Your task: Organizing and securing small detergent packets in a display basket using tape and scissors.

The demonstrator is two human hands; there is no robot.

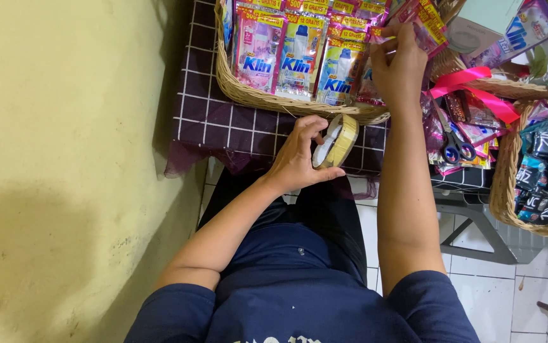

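Note:
My left hand [299,155] grips a roll of yellowish tape [339,140] just below the rim of a woven basket [248,95]. The basket holds several detergent sachets [298,54] standing in a row. My right hand [401,63] reaches into the basket and pinches a pink sachet [427,25] at its right end.
The basket stands on a dark checked cloth [223,121]. Scissors with blue handles [456,147] and a pink ribbon [477,92] lie to the right. A second basket [508,190] of dark sachets sits at far right. A yellow wall [64,159] fills the left.

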